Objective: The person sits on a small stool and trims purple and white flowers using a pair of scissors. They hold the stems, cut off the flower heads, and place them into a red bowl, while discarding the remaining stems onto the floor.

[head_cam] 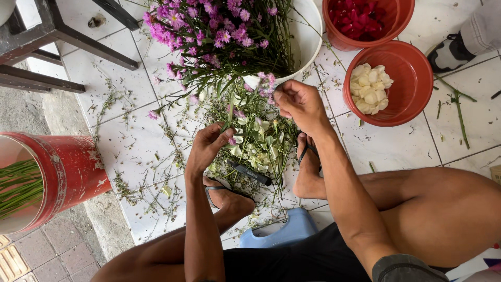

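Observation:
My left hand [206, 146] pinches a thin green stem with small purple flowers [233, 112] just above a pile of trimmings. My right hand [298, 103] grips the upper end of the same bunch near a purple bloom [269, 83]. A large bunch of purple daisy-like flowers [209, 31] leans out of a white bucket [305, 39] just beyond both hands. Between my sandalled feet lies a heap of cut stems, leaves and white petals [258, 149], with a black-handled knife [250, 172] resting on it.
A red bowl with white petals [404, 107] and a red bucket of red petals [396, 21] stand at the right. A red drum holding green stems [68, 172] is at the left. Dark metal table legs [62, 36] are at top left, another person's shoe [451, 52] at top right.

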